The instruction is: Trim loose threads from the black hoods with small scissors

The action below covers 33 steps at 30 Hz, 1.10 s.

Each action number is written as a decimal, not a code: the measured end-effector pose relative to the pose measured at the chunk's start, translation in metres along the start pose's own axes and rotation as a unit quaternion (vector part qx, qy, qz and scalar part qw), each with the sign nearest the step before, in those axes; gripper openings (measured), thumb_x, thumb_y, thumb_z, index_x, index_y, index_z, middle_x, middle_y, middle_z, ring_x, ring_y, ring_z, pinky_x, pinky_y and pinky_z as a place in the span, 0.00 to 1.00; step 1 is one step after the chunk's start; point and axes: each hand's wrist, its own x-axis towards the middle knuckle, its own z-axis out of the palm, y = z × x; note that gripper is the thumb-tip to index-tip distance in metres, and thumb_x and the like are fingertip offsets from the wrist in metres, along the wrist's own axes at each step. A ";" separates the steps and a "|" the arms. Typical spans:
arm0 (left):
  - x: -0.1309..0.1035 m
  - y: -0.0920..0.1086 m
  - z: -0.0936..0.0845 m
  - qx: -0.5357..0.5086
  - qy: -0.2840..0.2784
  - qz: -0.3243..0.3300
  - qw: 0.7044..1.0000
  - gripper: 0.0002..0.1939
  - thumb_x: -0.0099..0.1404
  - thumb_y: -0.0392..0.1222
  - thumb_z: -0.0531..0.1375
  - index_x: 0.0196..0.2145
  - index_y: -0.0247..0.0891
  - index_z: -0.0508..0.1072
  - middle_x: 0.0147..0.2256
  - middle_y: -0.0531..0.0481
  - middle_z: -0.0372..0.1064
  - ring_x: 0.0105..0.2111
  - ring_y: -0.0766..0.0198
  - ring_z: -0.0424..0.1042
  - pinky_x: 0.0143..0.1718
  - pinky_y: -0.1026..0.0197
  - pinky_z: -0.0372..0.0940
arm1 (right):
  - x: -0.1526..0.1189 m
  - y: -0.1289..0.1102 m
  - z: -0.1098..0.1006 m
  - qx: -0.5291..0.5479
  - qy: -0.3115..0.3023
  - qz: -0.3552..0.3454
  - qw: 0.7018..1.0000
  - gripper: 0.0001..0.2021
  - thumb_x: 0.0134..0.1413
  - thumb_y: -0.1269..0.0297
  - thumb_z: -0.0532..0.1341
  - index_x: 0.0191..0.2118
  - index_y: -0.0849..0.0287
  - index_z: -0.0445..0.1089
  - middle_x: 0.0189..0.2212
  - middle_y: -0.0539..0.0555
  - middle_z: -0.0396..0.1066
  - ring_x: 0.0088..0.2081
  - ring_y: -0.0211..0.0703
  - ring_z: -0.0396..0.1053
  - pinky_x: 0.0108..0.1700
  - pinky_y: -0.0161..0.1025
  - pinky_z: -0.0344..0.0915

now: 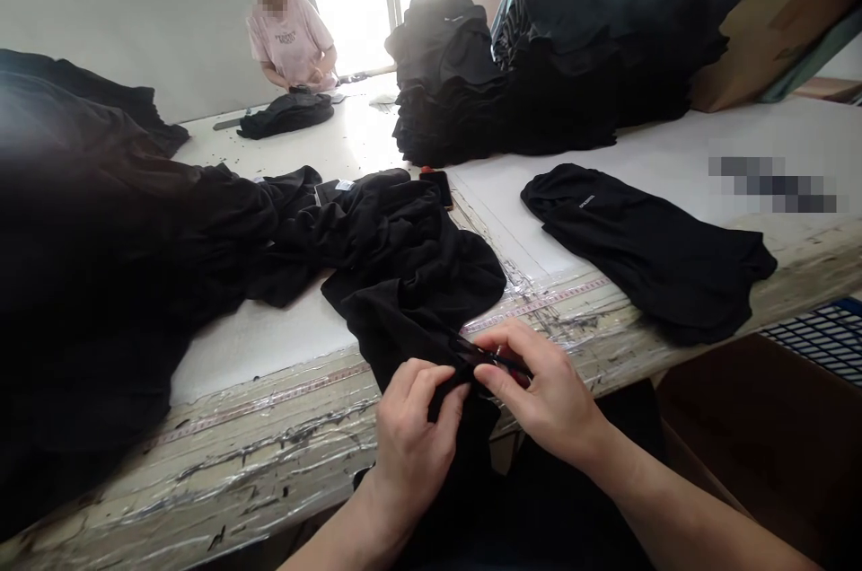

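A black garment (417, 284) lies crumpled over the near edge of the table, its lower end drawn toward me. My left hand (418, 414) pinches the cloth near that end, fingertips and thumb pressed together. Close beside it, my right hand (532, 373) is closed on a small dark pair of thread snips (495, 357), whose tips point left at the cloth by my left fingers. The blades are partly hidden by the dark fabric. To the right, a folded black garment (646, 252) with small light lettering lies flat on the table.
A worn table edge (283, 427) with a measuring tape (323, 387) runs in front of me. Black garments heap up on the left (81, 284), and tall stacks (444, 95) stand behind. A phone (437, 189) lies mid-table. Across it, a person (293, 41) handles black cloth.
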 end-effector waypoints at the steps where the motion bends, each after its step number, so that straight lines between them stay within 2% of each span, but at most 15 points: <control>1: 0.000 0.001 0.000 -0.033 -0.030 -0.012 0.999 0.08 0.64 0.31 0.57 0.41 0.37 0.71 0.34 0.47 0.71 0.34 0.63 0.71 0.36 0.61 0.68 | 0.001 -0.001 0.001 0.003 -0.021 0.019 1.000 0.13 0.49 0.65 0.65 0.42 0.59 0.68 0.36 0.53 0.70 0.36 0.43 0.69 0.34 0.37 0.66; 4: 0.000 0.001 -0.007 -0.090 -0.107 -0.023 0.990 0.15 0.67 0.28 0.52 0.48 0.39 0.69 0.41 0.47 0.73 0.39 0.65 0.73 0.41 0.63 0.69 | 0.001 0.001 0.007 0.014 -0.092 0.073 0.993 0.13 0.46 0.64 0.67 0.39 0.58 0.69 0.33 0.51 0.71 0.34 0.43 0.69 0.32 0.36 0.65; 7: 0.010 -0.004 -0.026 -0.028 -0.063 0.057 0.996 0.19 0.65 0.25 0.51 0.50 0.39 0.69 0.42 0.46 0.73 0.40 0.64 0.72 0.41 0.63 0.68 | 0.000 0.006 0.009 0.017 -0.103 0.075 0.992 0.04 0.50 0.69 0.63 0.34 0.58 0.70 0.30 0.50 0.72 0.32 0.41 0.69 0.32 0.36 0.64; 9: 0.023 -0.007 -0.039 0.060 -0.029 0.137 0.988 0.19 0.63 0.25 0.53 0.50 0.38 0.68 0.43 0.44 0.72 0.44 0.59 0.70 0.44 0.57 0.67 | -0.001 0.009 0.007 0.012 -0.093 0.032 0.995 0.04 0.51 0.73 0.60 0.34 0.58 0.70 0.30 0.51 0.71 0.32 0.40 0.69 0.34 0.37 0.64; 10: 0.031 -0.008 -0.045 0.109 -0.040 0.169 0.979 0.19 0.63 0.27 0.55 0.50 0.38 0.68 0.44 0.43 0.72 0.47 0.56 0.68 0.48 0.53 0.65 | -0.001 0.009 0.005 0.012 -0.091 -0.004 0.996 0.06 0.51 0.74 0.59 0.34 0.58 0.70 0.30 0.51 0.71 0.32 0.40 0.68 0.35 0.37 0.65; 11: 0.040 -0.007 -0.050 0.153 -0.075 0.192 0.967 0.17 0.63 0.29 0.57 0.50 0.37 0.69 0.44 0.43 0.73 0.49 0.52 0.67 0.50 0.47 0.63 | 0.000 0.008 0.003 0.013 -0.090 -0.045 0.995 0.07 0.50 0.76 0.59 0.34 0.58 0.70 0.30 0.51 0.71 0.32 0.40 0.68 0.35 0.37 0.65; 13: 0.057 -0.001 -0.059 0.202 -0.204 0.200 0.937 0.09 0.64 0.36 0.58 0.42 0.37 0.73 0.36 0.45 0.75 0.44 0.50 0.70 0.51 0.43 0.61 | 0.005 0.005 -0.006 0.008 -0.077 -0.137 0.988 0.11 0.49 0.79 0.57 0.35 0.58 0.70 0.30 0.52 0.70 0.32 0.40 0.68 0.34 0.37 0.66; 15: 0.071 0.012 -0.074 0.178 -0.336 0.162 0.911 0.07 0.65 0.42 0.58 0.31 0.39 0.73 0.25 0.50 0.72 0.31 0.58 0.72 0.42 0.51 0.67 | 0.016 0.000 -0.017 -0.014 -0.036 -0.206 0.978 0.15 0.46 0.81 0.55 0.36 0.57 0.71 0.32 0.52 0.70 0.33 0.40 0.68 0.33 0.37 0.67; 17: 0.081 0.029 -0.095 0.102 -0.401 0.112 0.904 0.13 0.64 0.49 0.58 0.25 0.41 0.71 0.21 0.53 0.68 0.22 0.64 0.69 0.31 0.61 0.67 | 0.033 -0.005 -0.030 -0.044 0.038 -0.239 0.969 0.17 0.46 0.83 0.54 0.36 0.55 0.71 0.34 0.53 0.71 0.35 0.42 0.70 0.35 0.38 0.68; 21: 0.083 0.052 -0.131 -0.030 -0.388 0.038 0.920 0.15 0.63 0.55 0.57 0.28 0.43 0.74 0.25 0.50 0.70 0.26 0.60 0.71 0.29 0.62 0.67 | 0.070 -0.012 -0.051 -0.058 0.188 -0.237 0.951 0.13 0.52 0.79 0.56 0.34 0.53 0.72 0.40 0.53 0.73 0.42 0.45 0.72 0.44 0.44 0.71; 24: 0.069 0.041 -0.123 -0.032 -0.324 -0.011 0.946 0.14 0.68 0.47 0.52 0.31 0.42 0.74 0.27 0.49 0.71 0.29 0.60 0.71 0.31 0.62 0.67 | 0.082 -0.014 -0.050 -0.071 0.191 -0.225 0.953 0.12 0.55 0.76 0.56 0.38 0.54 0.73 0.52 0.55 0.68 0.50 0.48 0.69 0.50 0.48 0.69; 26: 0.056 0.027 -0.104 0.005 -0.249 -0.017 0.968 0.10 0.67 0.42 0.53 0.32 0.40 0.73 0.28 0.50 0.70 0.28 0.62 0.70 0.30 0.63 0.65 | 0.076 -0.016 -0.040 -0.071 0.183 -0.220 0.956 0.14 0.56 0.76 0.55 0.42 0.55 0.72 0.56 0.56 0.64 0.53 0.49 0.67 0.49 0.48 0.70; 28: 0.044 0.016 -0.083 0.032 -0.186 -0.003 0.982 0.04 0.65 0.38 0.57 0.34 0.40 0.72 0.28 0.51 0.68 0.28 0.64 0.68 0.30 0.63 0.63 | 0.063 -0.018 -0.027 -0.054 0.146 -0.220 0.963 0.15 0.56 0.77 0.54 0.44 0.55 0.71 0.54 0.57 0.66 0.53 0.48 0.66 0.49 0.46 0.69; 32: 0.028 0.011 -0.055 -0.008 -0.148 -0.003 0.989 0.03 0.63 0.35 0.59 0.36 0.40 0.71 0.30 0.53 0.69 0.30 0.66 0.69 0.33 0.64 0.63 | 0.035 -0.024 -0.010 -0.017 -0.120 -0.232 0.965 0.05 0.56 0.71 0.58 0.38 0.58 0.70 0.35 0.54 0.72 0.35 0.40 0.71 0.36 0.35 0.69; 33: 0.027 0.010 -0.051 -0.023 -0.156 -0.024 0.987 0.03 0.63 0.37 0.59 0.36 0.40 0.71 0.31 0.53 0.70 0.31 0.66 0.69 0.33 0.64 0.64 | 0.032 -0.026 -0.010 -0.020 -0.153 -0.228 0.962 0.02 0.56 0.69 0.59 0.34 0.58 0.70 0.30 0.52 0.71 0.30 0.38 0.69 0.31 0.34 0.67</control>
